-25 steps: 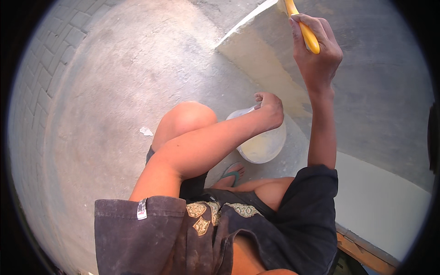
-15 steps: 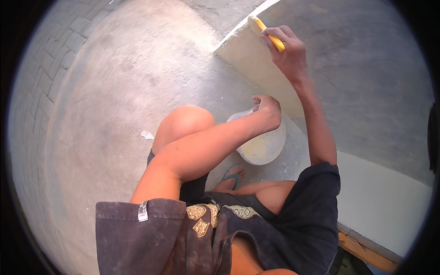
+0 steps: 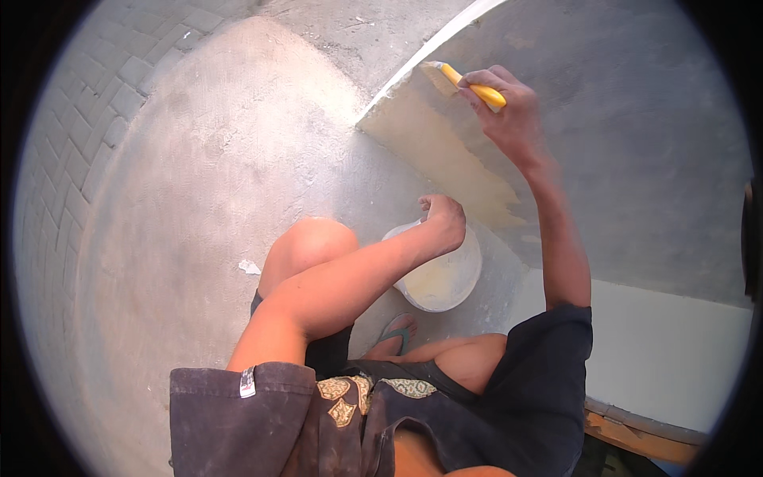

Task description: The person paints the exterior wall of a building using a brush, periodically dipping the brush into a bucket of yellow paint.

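My right hand (image 3: 509,111) is closed around the yellow handle of a paintbrush (image 3: 482,93). Its bristles touch the upper part of a grey wall (image 3: 620,143), just below the pale top edge. A cream-coloured coat (image 3: 445,151) covers a strip along the wall's left end and ends raggedly on the right. My left forearm lies across my raised knee. At the far rim of a whitish bucket (image 3: 465,280), my left hand (image 3: 445,222) has its fingers curled, seemingly gripping the rim; the hand partly hides the contact. Cream paint (image 3: 429,280) shows inside the bucket.
The bucket stands on the concrete floor (image 3: 199,175) between my legs and the wall. My sandalled foot (image 3: 397,334) is close to it. A white scrap (image 3: 249,267) lies left of my knee. Paving blocks (image 3: 103,119) run along the far left. A pale surface (image 3: 652,342) extends at right.
The brush in my right hand has come slightly down along the wall, with more bristle showing. The whole view has shifted a little; my left hand and the bucket keep their places together.
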A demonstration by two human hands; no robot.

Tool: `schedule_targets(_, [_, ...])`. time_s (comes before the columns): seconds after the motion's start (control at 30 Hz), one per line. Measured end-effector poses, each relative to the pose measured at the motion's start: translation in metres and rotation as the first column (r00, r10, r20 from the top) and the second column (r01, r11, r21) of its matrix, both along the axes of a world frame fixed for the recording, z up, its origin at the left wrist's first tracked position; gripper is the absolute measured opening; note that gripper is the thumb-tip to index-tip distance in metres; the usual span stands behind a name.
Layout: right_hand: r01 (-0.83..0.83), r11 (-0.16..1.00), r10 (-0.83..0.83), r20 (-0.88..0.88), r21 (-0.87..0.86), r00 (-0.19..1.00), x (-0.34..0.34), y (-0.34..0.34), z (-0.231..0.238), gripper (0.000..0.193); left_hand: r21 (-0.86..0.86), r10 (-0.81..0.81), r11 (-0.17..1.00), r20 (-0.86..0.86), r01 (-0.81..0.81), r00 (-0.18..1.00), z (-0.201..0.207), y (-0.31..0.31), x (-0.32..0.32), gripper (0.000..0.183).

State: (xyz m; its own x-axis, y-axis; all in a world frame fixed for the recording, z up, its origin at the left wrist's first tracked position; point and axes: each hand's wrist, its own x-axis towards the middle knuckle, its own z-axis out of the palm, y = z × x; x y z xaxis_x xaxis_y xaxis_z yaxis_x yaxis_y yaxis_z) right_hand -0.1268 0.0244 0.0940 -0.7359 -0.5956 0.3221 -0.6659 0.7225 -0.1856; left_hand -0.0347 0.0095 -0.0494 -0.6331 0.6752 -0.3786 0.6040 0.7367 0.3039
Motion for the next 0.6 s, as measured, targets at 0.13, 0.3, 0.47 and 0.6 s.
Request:
schedule_targets(0.13, [-0.043, 0.999, 0.043, -0.357, 0.007, 0.933, 0.025, -0.015, 0.109, 0.012, 0.032, 0.016, 0.999, 0.042, -0.018, 0.999, 0.000, -0.008, 0.003, 0.025])
schedule_targets(0.3, [0.209, 0.960, 0.053, -0.857, 0.185, 0.513, 0.065, -0.002, 0.193, 0.022, 0.038, 0.022, 0.999, -0.024, -0.021, 0.999, -0.002, 0.003, 0.005, 0.025])
schedule_targets(0.47, [0.266, 0.907, 0.156, -0.847, 0.327, 0.509, 0.038, -0.020, 0.162, 0.037, 0.022, 0.022, 1.000, 0.000, -0.022, 1.000, -0.003, -0.002, 0.005, 0.025])
schedule_targets(0.6, [0.121, 0.857, 0.227, -0.576, 0.501, 0.786, 0.043, -0.033, 0.043, 0.014, 0.082, 0.072, 0.994, -0.024, -0.070, 0.997, -0.002, -0.001, 0.006, 0.026])
